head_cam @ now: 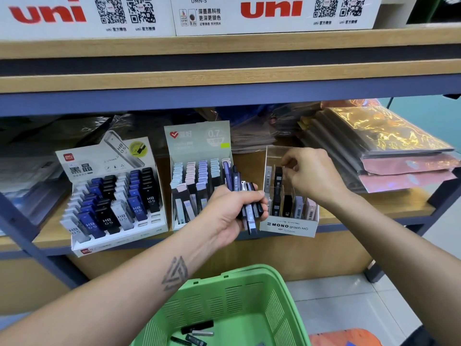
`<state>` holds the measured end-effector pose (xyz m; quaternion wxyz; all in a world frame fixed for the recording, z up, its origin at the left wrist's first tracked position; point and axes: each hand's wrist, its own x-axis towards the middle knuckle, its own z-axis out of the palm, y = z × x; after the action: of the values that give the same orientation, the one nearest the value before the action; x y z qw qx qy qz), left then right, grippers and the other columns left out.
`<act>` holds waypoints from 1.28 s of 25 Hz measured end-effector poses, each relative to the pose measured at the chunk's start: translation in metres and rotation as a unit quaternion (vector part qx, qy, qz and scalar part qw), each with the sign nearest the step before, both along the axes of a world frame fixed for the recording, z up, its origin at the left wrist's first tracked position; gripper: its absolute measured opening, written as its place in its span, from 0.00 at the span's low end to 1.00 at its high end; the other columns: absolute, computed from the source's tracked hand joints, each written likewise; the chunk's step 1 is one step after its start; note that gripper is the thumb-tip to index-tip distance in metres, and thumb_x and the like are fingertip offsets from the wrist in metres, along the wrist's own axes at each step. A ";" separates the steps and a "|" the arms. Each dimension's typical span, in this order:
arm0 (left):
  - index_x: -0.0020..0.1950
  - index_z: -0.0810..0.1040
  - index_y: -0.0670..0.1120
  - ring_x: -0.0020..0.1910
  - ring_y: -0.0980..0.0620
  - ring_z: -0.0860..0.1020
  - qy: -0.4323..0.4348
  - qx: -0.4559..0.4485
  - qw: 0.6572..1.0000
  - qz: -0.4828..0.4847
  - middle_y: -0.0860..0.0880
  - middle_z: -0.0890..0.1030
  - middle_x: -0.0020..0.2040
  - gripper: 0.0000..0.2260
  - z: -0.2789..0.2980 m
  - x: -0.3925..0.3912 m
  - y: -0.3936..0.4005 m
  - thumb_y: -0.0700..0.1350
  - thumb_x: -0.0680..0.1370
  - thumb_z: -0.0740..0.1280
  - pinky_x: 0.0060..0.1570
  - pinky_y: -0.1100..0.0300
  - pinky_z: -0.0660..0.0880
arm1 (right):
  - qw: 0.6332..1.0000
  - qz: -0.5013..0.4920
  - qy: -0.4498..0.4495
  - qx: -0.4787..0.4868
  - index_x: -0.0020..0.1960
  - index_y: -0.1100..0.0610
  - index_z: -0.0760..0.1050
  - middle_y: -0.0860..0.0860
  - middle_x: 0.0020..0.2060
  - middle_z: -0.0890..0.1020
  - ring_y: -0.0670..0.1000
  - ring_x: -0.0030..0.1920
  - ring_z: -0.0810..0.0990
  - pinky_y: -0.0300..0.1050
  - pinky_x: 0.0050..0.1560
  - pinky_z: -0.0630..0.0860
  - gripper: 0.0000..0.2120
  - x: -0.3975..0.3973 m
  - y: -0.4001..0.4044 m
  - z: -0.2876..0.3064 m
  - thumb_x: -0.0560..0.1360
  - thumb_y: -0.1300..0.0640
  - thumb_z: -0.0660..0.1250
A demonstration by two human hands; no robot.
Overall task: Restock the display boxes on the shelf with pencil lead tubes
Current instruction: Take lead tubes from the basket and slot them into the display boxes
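My left hand grips a bundle of pencil lead tubes, black, purple and grey, in front of the shelf. My right hand reaches into the clear MONO graph display box and pinches the top of a black tube standing in a rear slot. That box holds a few black, lilac and pink tubes. To its left stands a grey-green 0.7 display box filled with pastel tubes, and further left a white HB 0.5 box with blue, black and grey tubes.
A green plastic basket sits below my arms with several loose lead tubes in its bottom. Stacks of wrapped folders lie on the shelf at the right. White uni cartons fill the upper shelf.
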<state>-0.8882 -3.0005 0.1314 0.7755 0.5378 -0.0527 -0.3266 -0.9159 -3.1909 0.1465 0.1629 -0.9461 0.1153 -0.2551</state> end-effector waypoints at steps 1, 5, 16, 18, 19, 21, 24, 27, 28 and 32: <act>0.52 0.78 0.34 0.34 0.44 0.80 0.000 0.001 1.000 0.003 0.36 0.81 0.39 0.07 0.000 0.000 0.000 0.29 0.75 0.70 0.33 0.54 0.81 | 1.000 0.010 -0.011 0.017 0.53 0.53 0.83 0.49 0.45 0.85 0.49 0.46 0.83 0.47 0.47 0.82 0.06 -0.002 0.003 0.005 0.77 0.60 0.71; 0.45 0.80 0.30 0.34 0.45 0.79 -0.024 0.020 0.999 -0.009 0.35 0.80 0.39 0.03 0.001 0.000 0.000 0.30 0.75 0.70 0.33 0.56 0.81 | 0.947 0.112 0.059 0.295 0.50 0.54 0.85 0.49 0.41 0.86 0.48 0.41 0.84 0.37 0.36 0.79 0.04 -0.012 0.024 0.018 0.77 0.57 0.72; 0.54 0.77 0.32 0.41 0.40 0.84 -0.041 -0.008 0.999 -0.027 0.32 0.82 0.46 0.07 0.006 -0.001 0.011 0.31 0.77 0.68 0.37 0.54 0.83 | 0.802 0.149 0.090 0.572 0.52 0.64 0.84 0.59 0.42 0.86 0.52 0.42 0.85 0.42 0.47 0.83 0.08 -0.009 0.014 0.020 0.75 0.70 0.70; 0.51 0.77 0.34 0.37 0.43 0.83 -0.038 0.004 0.999 -0.020 0.32 0.83 0.45 0.05 0.007 -0.001 0.012 0.29 0.76 0.68 0.35 0.55 0.82 | 0.814 0.147 0.065 0.558 0.51 0.63 0.85 0.59 0.45 0.86 0.54 0.47 0.86 0.44 0.49 0.82 0.09 -0.009 0.012 0.021 0.75 0.71 0.69; 0.51 0.76 0.35 0.35 0.44 0.81 -0.035 0.006 0.999 -0.018 0.33 0.82 0.44 0.06 0.007 -0.001 0.012 0.29 0.76 0.68 0.32 0.57 0.80 | 0.818 0.149 0.061 0.553 0.52 0.63 0.85 0.60 0.46 0.86 0.55 0.49 0.86 0.45 0.50 0.82 0.09 -0.010 0.011 0.021 0.75 0.71 0.69; 0.54 0.74 0.37 0.32 0.46 0.78 -0.031 0.005 0.999 -0.016 0.33 0.82 0.42 0.10 0.007 -0.001 0.011 0.28 0.75 0.68 0.30 0.58 0.78 | 0.818 0.151 0.060 0.551 0.51 0.62 0.85 0.60 0.47 0.86 0.56 0.50 0.86 0.47 0.51 0.82 0.09 -0.010 0.009 0.020 0.75 0.71 0.70; 0.56 0.73 0.39 0.31 0.47 0.77 -0.038 0.017 0.999 -0.005 0.34 0.82 0.42 0.13 0.007 -0.001 0.009 0.27 0.75 0.68 0.31 0.58 0.77 | 0.818 0.163 0.068 0.547 0.53 0.61 0.85 0.59 0.46 0.86 0.55 0.48 0.86 0.48 0.51 0.82 0.09 -0.012 0.010 0.019 0.75 0.69 0.71; 0.55 0.74 0.38 0.31 0.47 0.78 -0.044 0.025 0.999 0.007 0.35 0.82 0.41 0.12 0.005 0.000 0.009 0.28 0.75 0.69 0.31 0.58 0.78 | 0.836 0.170 0.072 0.516 0.52 0.63 0.83 0.58 0.44 0.86 0.55 0.45 0.86 0.45 0.45 0.82 0.09 -0.013 0.008 0.020 0.73 0.67 0.74; 0.54 0.74 0.38 0.31 0.48 0.78 -0.050 0.029 0.998 0.016 0.36 0.82 0.40 0.11 0.005 0.002 0.009 0.28 0.75 0.69 0.31 0.58 0.78 | 0.844 0.173 0.077 0.502 0.52 0.63 0.82 0.59 0.43 0.86 0.56 0.45 0.85 0.46 0.45 0.82 0.09 -0.015 0.007 0.022 0.72 0.67 0.75; 0.58 0.73 0.37 0.32 0.48 0.79 -0.117 0.057 0.991 0.032 0.39 0.82 0.37 0.14 0.008 0.009 0.011 0.30 0.75 0.71 0.32 0.57 0.78 | 0.916 0.212 0.168 0.297 0.50 0.55 0.85 0.54 0.43 0.87 0.51 0.46 0.86 0.42 0.46 0.82 0.06 -0.023 0.002 0.033 0.73 0.62 0.75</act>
<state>-0.8794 -2.9894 0.1393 0.7419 0.6174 -0.1069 -0.2386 -0.9388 -3.1885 0.1798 0.4651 -0.8852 0.0084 -0.0061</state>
